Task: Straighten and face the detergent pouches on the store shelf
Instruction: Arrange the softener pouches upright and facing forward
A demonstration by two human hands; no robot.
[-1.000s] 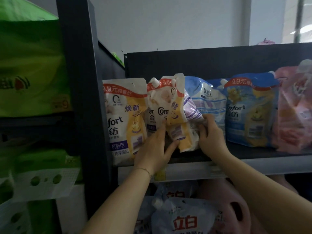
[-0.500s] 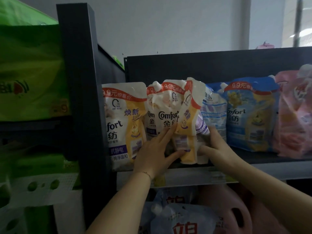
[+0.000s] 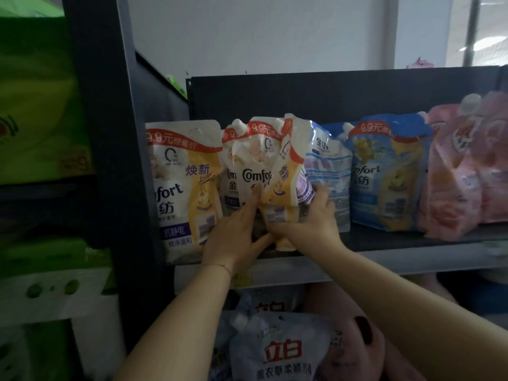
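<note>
Dark shelf (image 3: 412, 242): Comfort pouches (image 3: 187, 188) stand in a row near its front edge. One yellow-white pouch (image 3: 291, 174) sits twisted edge-on near the left end, probably held to turn it forward. Right hand (image 3: 316, 221) wraps its lower side, fingers curled. Left hand (image 3: 233, 237) lies flat with straight fingers, bracing the neighbouring pouch (image 3: 253, 171).

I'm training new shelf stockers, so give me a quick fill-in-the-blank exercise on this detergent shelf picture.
The red banner shows the price ___.
The far-right pouches are ___.
The fingers of the left hand press a pouch reading ___.
Missing words: 9.9, pink, Comfort.
</note>
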